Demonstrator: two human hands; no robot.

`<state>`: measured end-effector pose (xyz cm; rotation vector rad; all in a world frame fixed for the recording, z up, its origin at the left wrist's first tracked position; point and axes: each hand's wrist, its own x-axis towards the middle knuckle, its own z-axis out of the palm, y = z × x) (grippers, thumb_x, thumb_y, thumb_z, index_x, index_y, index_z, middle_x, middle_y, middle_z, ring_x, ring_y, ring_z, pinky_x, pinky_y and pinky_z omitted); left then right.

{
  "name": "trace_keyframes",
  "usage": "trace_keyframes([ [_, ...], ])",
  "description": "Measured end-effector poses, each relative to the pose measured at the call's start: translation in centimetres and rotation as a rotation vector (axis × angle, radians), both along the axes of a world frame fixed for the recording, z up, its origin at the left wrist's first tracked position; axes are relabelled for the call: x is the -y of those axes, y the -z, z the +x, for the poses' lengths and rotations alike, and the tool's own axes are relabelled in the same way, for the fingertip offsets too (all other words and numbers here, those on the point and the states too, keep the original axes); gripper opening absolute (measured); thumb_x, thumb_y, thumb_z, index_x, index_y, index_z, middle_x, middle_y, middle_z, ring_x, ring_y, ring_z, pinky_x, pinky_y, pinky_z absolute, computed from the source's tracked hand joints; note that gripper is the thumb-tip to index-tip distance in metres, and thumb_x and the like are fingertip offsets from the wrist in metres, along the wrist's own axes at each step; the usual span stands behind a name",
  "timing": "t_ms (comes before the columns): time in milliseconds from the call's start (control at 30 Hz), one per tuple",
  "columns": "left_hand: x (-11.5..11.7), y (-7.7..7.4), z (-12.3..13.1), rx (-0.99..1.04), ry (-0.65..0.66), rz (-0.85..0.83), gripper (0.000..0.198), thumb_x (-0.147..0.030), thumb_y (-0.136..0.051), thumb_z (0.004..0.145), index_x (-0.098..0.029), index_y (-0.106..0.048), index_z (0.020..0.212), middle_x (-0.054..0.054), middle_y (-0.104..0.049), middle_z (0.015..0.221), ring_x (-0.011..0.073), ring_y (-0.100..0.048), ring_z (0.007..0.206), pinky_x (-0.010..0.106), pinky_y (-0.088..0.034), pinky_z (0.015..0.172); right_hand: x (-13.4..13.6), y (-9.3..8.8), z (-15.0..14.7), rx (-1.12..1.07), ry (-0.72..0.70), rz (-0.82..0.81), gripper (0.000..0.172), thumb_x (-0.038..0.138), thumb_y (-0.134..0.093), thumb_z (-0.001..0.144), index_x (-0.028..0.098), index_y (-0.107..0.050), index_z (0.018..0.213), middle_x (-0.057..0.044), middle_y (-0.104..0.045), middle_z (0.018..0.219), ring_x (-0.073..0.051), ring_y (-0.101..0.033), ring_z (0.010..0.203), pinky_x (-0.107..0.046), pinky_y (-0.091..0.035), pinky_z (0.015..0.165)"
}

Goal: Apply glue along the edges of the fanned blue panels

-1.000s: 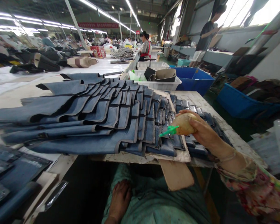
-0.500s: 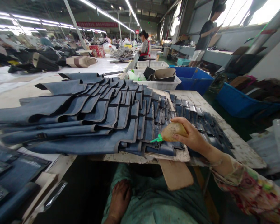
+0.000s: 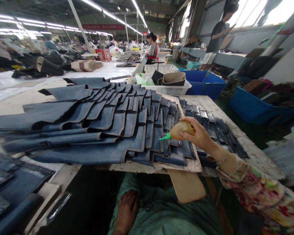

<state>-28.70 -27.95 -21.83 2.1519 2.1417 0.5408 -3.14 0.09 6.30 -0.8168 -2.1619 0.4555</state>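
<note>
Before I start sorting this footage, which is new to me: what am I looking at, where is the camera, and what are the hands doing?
There is no machine here. The one picture comes from a camera worn on a person's head, looking forward and down at their own two hands. The right hand grips a small tan squeeze bottle, with its green nozzle pointed at the edges of the blue cut pieces. The left hand rests open on the lap and holds nothing. The blue cut pieces lie on the worktable, overlapped like a fan, with darker small pieces beside them on the right. Behind stand blue crates, and other people are farther off.
</note>
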Motion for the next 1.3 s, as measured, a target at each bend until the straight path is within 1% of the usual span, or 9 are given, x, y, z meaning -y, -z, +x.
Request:
trace_keyframes([
  [67,0.0,-0.1,0.0,-0.001,-0.004,-0.002,0.025,-0.030,-0.045,0.087,-0.025,-0.065,0.100,0.002,-0.066,0.104,0.0210,-0.062,0.098,0.046,-0.053,0.086,0.6,-0.2,0.3,0.020,-0.028,-0.064,0.040,0.041,-0.060,0.078,0.024,-0.049,0.112,-0.006,-0.054,0.108,-0.022,-0.054,0.098,-0.037,-0.046,0.088],
  [133,-0.1,-0.3,0.0,-0.004,-0.002,0.001,0.026,-0.030,-0.045,0.087,-0.024,-0.066,0.100,0.002,-0.067,0.104,0.0210,-0.062,0.097,0.045,-0.054,0.085,0.7,-0.2,0.3,0.027,-0.024,-0.067,0.040,0.041,-0.059,0.078,0.024,-0.049,0.113,-0.006,-0.054,0.109,-0.022,-0.054,0.098,-0.037,-0.046,0.088],
  [300,-0.3,-0.8,0.0,-0.008,0.020,-0.026,0.027,-0.029,-0.044,0.087,-0.023,-0.066,0.101,0.002,-0.067,0.103,0.0212,-0.062,0.098,0.045,-0.053,0.086,-1.8,0.3,-0.6,-0.001,0.055,0.101,0.042,0.039,-0.060,0.078,0.022,-0.048,0.114,-0.008,-0.051,0.112,-0.024,-0.049,0.107,-0.041,-0.040,0.095],
  [400,-0.3,-0.9,0.1,-0.017,0.004,-0.049,0.027,-0.028,-0.044,0.087,-0.022,-0.066,0.103,0.003,-0.066,0.105,0.0213,-0.062,0.099,0.045,-0.052,0.088,-2.9,0.4,-0.9,-0.014,0.064,0.140,0.042,0.038,-0.060,0.078,0.021,-0.048,0.114,-0.008,-0.051,0.112,-0.024,-0.049,0.108,-0.040,-0.039,0.096],
  [567,-0.2,-0.5,-0.1,-0.053,0.028,-0.008,0.027,-0.031,-0.045,0.087,-0.024,-0.066,0.102,0.002,-0.067,0.104,0.0213,-0.063,0.097,0.045,-0.055,0.084,-3.0,0.3,-0.6,0.009,0.034,0.099,0.041,0.038,-0.060,0.078,0.021,-0.049,0.113,-0.007,-0.052,0.109,-0.022,-0.051,0.102,-0.038,-0.042,0.092],
  [800,-0.4,-0.4,-0.1,-0.081,0.018,0.008,0.025,-0.028,-0.046,0.085,-0.023,-0.067,0.100,0.002,-0.067,0.102,0.0211,-0.063,0.096,0.043,-0.055,0.084,-4.5,0.6,-1.1,-0.021,0.085,0.094,0.045,0.043,-0.060,0.078,0.022,-0.048,0.115,-0.008,-0.051,0.113,-0.023,-0.050,0.106,-0.040,-0.041,0.094],
  [933,-0.3,-0.5,-0.1,-0.050,0.016,0.004,0.024,-0.027,-0.047,0.085,-0.024,-0.065,0.101,0.000,-0.067,0.103,0.0198,-0.063,0.097,0.044,-0.055,0.084,-4.5,0.5,-1.0,-0.031,0.103,0.075,0.045,0.043,-0.059,0.078,0.022,-0.048,0.116,-0.008,-0.052,0.113,-0.024,-0.050,0.105,-0.041,-0.041,0.094],
  [1067,-0.2,-0.1,-0.3,-0.063,0.026,0.038,0.024,-0.029,-0.047,0.085,-0.024,-0.065,0.101,-0.001,-0.067,0.103,0.0203,-0.063,0.096,0.045,-0.055,0.083,-4.8,0.6,-1.0,-0.022,0.104,0.096,0.044,0.043,-0.060,0.077,0.022,-0.048,0.115,-0.008,-0.052,0.112,-0.023,-0.050,0.104,-0.041,-0.041,0.094],
  [1300,-0.1,0.7,-0.6,-0.116,0.049,-0.015,0.026,-0.032,-0.046,0.087,-0.026,-0.065,0.104,0.001,-0.066,0.106,0.0190,-0.062,0.100,0.040,-0.054,0.087,-8.1,1.3,-2.6,-0.006,0.095,0.211,0.043,0.041,-0.059,0.078,0.021,-0.048,0.114,-0.009,-0.051,0.112,-0.025,-0.048,0.108,-0.043,-0.038,0.096],
])
